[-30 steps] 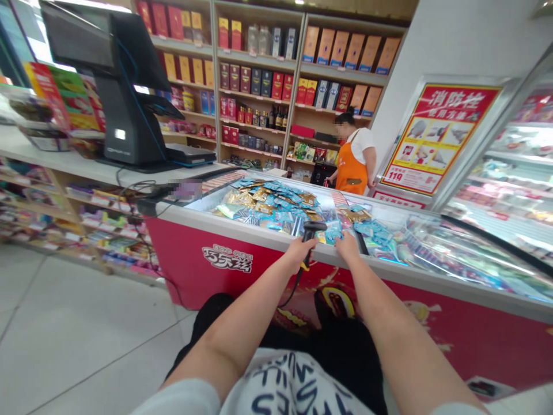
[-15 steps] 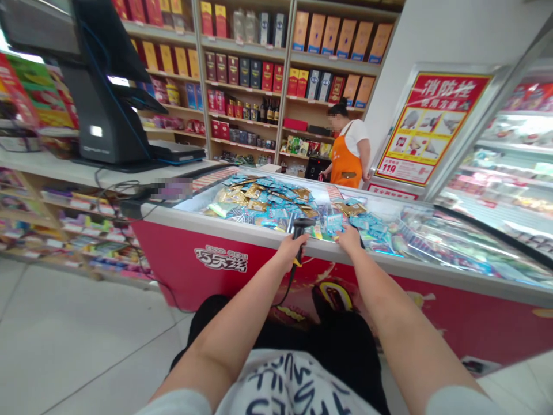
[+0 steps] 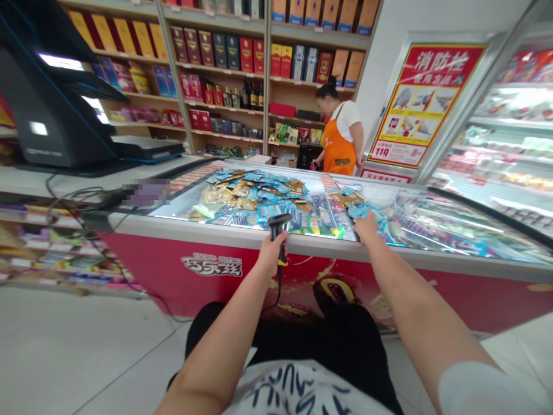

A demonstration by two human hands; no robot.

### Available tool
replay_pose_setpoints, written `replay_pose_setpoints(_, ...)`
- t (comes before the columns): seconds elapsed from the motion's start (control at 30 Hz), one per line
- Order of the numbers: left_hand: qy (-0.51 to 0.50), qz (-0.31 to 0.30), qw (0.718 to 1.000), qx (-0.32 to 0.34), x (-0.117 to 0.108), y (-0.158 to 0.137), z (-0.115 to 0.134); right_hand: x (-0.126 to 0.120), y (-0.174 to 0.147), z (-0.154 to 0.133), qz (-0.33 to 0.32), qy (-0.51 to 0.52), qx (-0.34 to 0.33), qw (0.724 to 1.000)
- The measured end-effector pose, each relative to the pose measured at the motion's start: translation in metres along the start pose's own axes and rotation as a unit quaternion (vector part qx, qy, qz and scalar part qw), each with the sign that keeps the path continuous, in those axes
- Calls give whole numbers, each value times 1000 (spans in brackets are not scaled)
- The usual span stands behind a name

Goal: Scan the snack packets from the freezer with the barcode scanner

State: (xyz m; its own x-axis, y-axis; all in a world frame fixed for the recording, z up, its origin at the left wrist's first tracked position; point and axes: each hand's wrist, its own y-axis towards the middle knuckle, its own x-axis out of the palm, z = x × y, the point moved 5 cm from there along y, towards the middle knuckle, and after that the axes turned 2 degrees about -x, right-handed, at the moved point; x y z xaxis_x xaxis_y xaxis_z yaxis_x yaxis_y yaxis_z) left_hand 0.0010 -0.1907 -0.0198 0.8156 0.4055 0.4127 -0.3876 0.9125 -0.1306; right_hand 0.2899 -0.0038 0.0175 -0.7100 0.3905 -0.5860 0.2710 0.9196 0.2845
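My left hand (image 3: 272,249) is wrapped round the grip of a black handheld barcode scanner (image 3: 279,223), which stands upright over the front rim of a chest freezer (image 3: 242,231). A cable hangs from the scanner's handle. To the right, my right hand (image 3: 368,228) reaches over the rim, thumb and fingers closed at the edge of a blue packet (image 3: 359,211). That packet lies against a smaller pile of blue and gold packets (image 3: 348,197). A large heap of blue and gold packets (image 3: 263,189) fills the freezer's left part.
A co-worker in an orange apron (image 3: 339,148) stands behind the freezer. A checkout terminal (image 3: 52,104) sits on the counter at left, with loose cables (image 3: 78,193). Shelves of boxed goods (image 3: 220,52) line the back. A sliding glass lid (image 3: 440,225) covers the freezer's right part.
My right hand has carried the blue packet rightward to the smaller pile. My left hand still holds the scanner, now farther left in view. The camera view has shifted to the right.
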Motion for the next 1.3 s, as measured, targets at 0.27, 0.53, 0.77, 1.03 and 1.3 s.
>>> replay_pose_setpoints(0.27, -14, 18, 1000, 21, -24, 3, 6, 94, -66, -115, -153, -122, -260, 945)
replay_pose_setpoints(0.53, -16, 29, 999, 22, -43, 5, 12, 161, -124, -173, -289, -170, -423, 842)
replay_pose_setpoints(0.77, -39, 41, 998, 23, -49, 6, 20, 157, -128, -176, -274, -246, -431, 823)
replay_pose_setpoints(1.03, -61, 37, 997, 21, -44, 2, 20, 125, -127, -156, -239, -286, -448, 813)
replay_pose_setpoints(1.3, -49, 26, 998, 9, -22, -7, 18, 81, -108, -117, -188, -313, -367, 855)
